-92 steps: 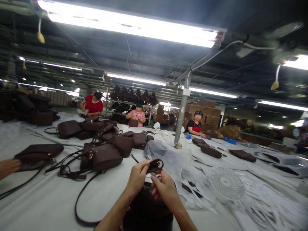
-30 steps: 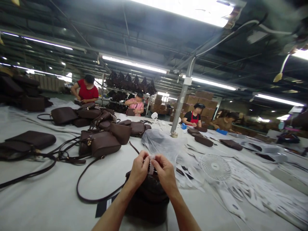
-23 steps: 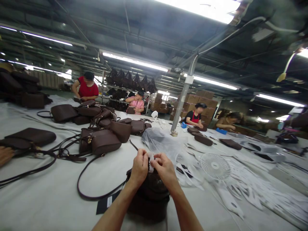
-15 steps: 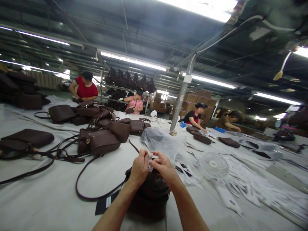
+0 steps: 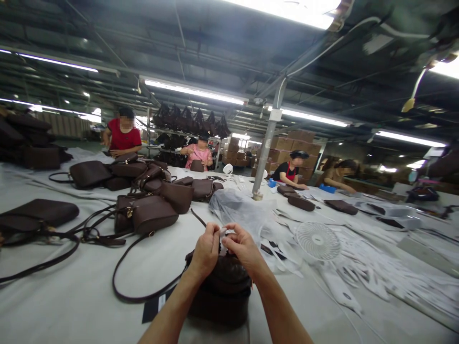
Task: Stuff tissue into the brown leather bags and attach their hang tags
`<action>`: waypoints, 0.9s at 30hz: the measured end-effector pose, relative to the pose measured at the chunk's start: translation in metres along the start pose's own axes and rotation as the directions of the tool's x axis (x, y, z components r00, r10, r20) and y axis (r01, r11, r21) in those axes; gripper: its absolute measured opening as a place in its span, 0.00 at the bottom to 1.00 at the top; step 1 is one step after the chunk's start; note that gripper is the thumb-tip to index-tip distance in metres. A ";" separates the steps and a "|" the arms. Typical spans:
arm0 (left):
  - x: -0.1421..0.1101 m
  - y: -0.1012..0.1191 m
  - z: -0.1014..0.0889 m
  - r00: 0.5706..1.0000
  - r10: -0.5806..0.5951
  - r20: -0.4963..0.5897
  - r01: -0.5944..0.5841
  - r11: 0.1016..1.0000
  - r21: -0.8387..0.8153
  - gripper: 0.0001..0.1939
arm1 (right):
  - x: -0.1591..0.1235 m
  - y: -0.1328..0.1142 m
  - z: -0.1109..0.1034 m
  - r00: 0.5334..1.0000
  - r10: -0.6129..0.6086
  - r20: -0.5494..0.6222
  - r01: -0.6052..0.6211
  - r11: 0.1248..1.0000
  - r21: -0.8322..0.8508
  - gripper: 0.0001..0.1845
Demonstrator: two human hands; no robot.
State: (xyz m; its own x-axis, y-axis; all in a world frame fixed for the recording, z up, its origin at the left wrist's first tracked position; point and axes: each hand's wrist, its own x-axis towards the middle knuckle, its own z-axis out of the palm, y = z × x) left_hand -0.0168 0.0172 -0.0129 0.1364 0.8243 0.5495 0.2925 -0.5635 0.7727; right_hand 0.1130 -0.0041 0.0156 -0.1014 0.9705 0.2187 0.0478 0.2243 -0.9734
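Observation:
Close in front of me a dark brown bag (image 5: 224, 301) stands on the white-covered table (image 5: 89, 296). Above its top, my left hand (image 5: 206, 251) and my right hand (image 5: 244, 246) meet, both with fingers pinched. Between the fingertips shows a small, thin white piece (image 5: 223, 235), paper or tissue by its look; the fingers partly cover it. A long brown strap (image 5: 116, 279) loops out from the bag to the left. Beside the bag lies a black card (image 5: 152, 309) with a white label, partly behind my left forearm.
Brown handbags (image 5: 156, 215) with straps are heaped at left. Clear plastic film (image 5: 236, 208) lies ahead. To the right are a white handheld fan (image 5: 318, 241) and many white strips (image 5: 380, 267). A grey post (image 5: 266, 157) rises from the table. Several co-workers stand or sit beyond.
Both hands stay over the bag, with only small finger shifts; the white piece shows less between them. The view has turned slightly. In the back, the person in pink has lowered a bag.

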 end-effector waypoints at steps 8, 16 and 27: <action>-0.003 -0.002 -0.001 0.994 0.094 0.057 -0.095 0.995 0.028 0.05 | 0.004 0.000 0.000 0.997 -0.011 -0.079 0.011 1.000 0.005 0.16; -0.003 -0.002 0.000 0.994 0.098 0.047 -0.104 0.981 0.164 0.06 | 0.005 -0.008 -0.013 0.977 0.211 0.033 -0.213 0.955 0.206 0.18; 0.007 -0.004 0.001 0.990 0.103 0.092 -0.115 0.984 0.138 0.05 | 0.017 -0.051 -0.010 0.957 -0.179 0.228 0.269 0.253 -0.929 0.09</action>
State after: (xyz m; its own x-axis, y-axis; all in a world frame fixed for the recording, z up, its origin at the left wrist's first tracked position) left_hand -0.0162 0.0254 -0.0128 0.2521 0.7633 0.5949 0.4024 -0.6417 0.6529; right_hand 0.1188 0.0024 0.0693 -0.3325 0.8684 0.3679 0.9083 0.3999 -0.1230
